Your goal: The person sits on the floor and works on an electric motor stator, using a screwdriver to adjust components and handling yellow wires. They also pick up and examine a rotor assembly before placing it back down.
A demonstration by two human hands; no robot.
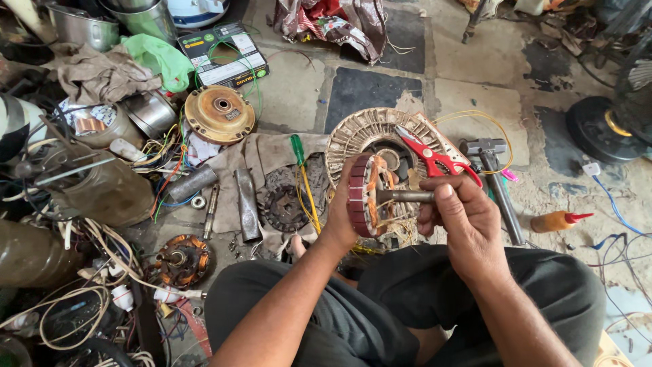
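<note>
My left hand (339, 216) grips the rim of a round fan motor stator (370, 194) with reddish laminations and copper windings, held on edge above my lap. My right hand (458, 214) is closed around the steel shaft (405, 196) that sticks out of the motor's middle toward the right. Just behind the motor lies a round ribbed fan housing (370, 132) with red-handled pliers (431, 156) resting on it.
A green-handled screwdriver (302, 173), a chisel (246, 204) and a gear lie on a grey cloth. A hammer (494, 173) and an orange oil bottle (558, 220) sit at right. A brass motor cover (219, 113), another wound stator (182, 259), tangled wires and cans crowd the left.
</note>
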